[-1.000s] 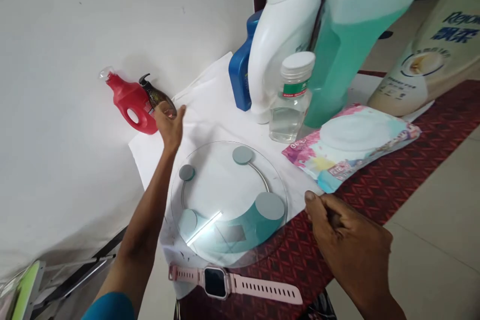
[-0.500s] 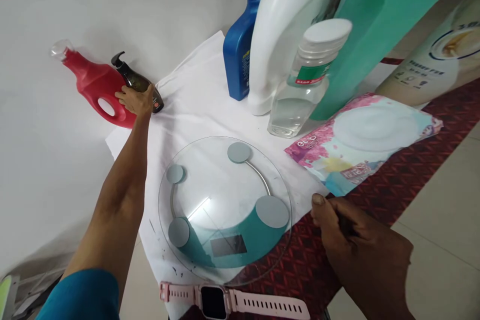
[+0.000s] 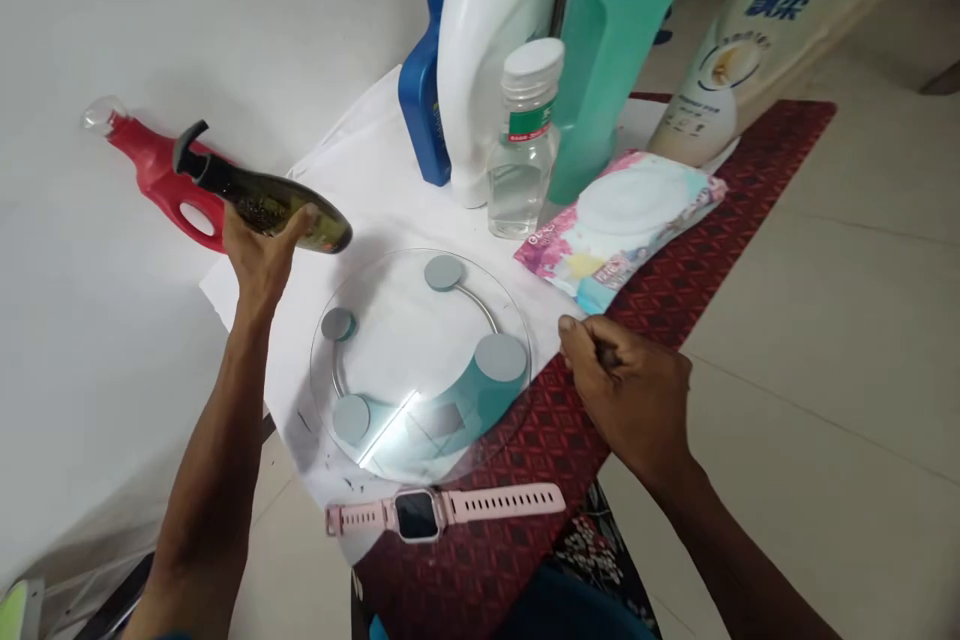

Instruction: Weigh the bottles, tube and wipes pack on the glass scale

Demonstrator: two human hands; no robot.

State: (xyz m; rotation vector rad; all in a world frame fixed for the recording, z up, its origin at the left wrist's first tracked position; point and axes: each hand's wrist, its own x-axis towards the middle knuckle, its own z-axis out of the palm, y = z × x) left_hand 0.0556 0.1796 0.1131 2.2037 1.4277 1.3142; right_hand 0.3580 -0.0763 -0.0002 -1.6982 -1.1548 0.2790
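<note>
My left hand [image 3: 259,250] is wrapped round a dark pump bottle [image 3: 262,200], which it holds tilted above the white cloth, in front of a red jug-like bottle [image 3: 159,168]. To the right of that bottle and lower lies a round glass bathroom scale [image 3: 405,340] with grey pads and a small display. My right hand [image 3: 630,390] is closed, thumb against the curled fingers, at the table's right edge near a pink and blue packet [image 3: 622,220]. Whatever may be inside its fingers is hidden.
A pink smartwatch [image 3: 417,515] lies at the front edge. Along the back stand a blue bottle [image 3: 424,110], a white jug [image 3: 487,40], a clear bottle with a white cap [image 3: 519,170], a green-liquid container [image 3: 600,70] and a beige Rejoice bottle [image 3: 720,70]. The wall is close on the left.
My left hand has lifted the pump bottle from beside the red bottle and tilted it over, nearer the scale. My right hand keeps its closed shape; the whole view has shifted.
</note>
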